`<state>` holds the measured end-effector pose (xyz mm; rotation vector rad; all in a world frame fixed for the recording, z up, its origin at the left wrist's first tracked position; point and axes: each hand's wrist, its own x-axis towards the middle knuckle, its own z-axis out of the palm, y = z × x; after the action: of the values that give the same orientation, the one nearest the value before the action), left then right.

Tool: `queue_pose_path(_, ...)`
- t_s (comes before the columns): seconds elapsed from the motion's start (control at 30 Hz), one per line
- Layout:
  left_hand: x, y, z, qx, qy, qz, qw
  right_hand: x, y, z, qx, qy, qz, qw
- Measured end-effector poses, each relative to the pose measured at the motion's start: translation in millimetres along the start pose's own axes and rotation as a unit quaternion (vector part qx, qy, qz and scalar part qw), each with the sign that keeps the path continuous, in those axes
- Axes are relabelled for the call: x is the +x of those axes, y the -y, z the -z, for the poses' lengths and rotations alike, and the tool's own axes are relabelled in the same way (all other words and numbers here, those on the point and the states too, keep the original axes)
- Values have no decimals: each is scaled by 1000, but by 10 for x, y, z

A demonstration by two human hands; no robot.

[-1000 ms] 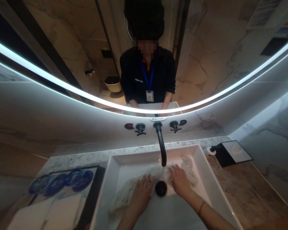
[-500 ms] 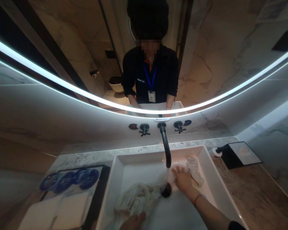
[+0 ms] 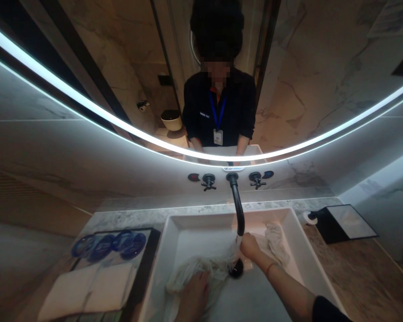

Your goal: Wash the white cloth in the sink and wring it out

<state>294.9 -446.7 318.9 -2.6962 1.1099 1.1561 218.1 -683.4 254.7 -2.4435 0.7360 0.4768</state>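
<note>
A white sink basin holds a bunched, wet, whitish cloth at its left. My left hand is on that cloth, fingers curled into its folds. Under the black tap spout, my right hand is closed beside the running water, knuckles up; its fingertips and anything in them are hidden. A second pale crumpled cloth lies against the basin's right side, just past my right hand. The dark round drain plug sits between the left cloth and my right wrist.
Two cross-shaped tap handles are on the wall below a lit mirror that reflects a person. At the left, a tray bears blue round packets and folded white towels. A black-and-white stand is on the right counter.
My right hand has gone from spread fingers on the basin floor to a closed fist under the spout. My left hand has moved forward onto the cloth. The view has shifted slightly.
</note>
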Motion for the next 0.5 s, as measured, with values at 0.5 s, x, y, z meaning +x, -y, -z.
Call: queue_pose_path(0.5,626,197,442,-129,-103,22,986,52,-411,-84,210,-36,22,977)
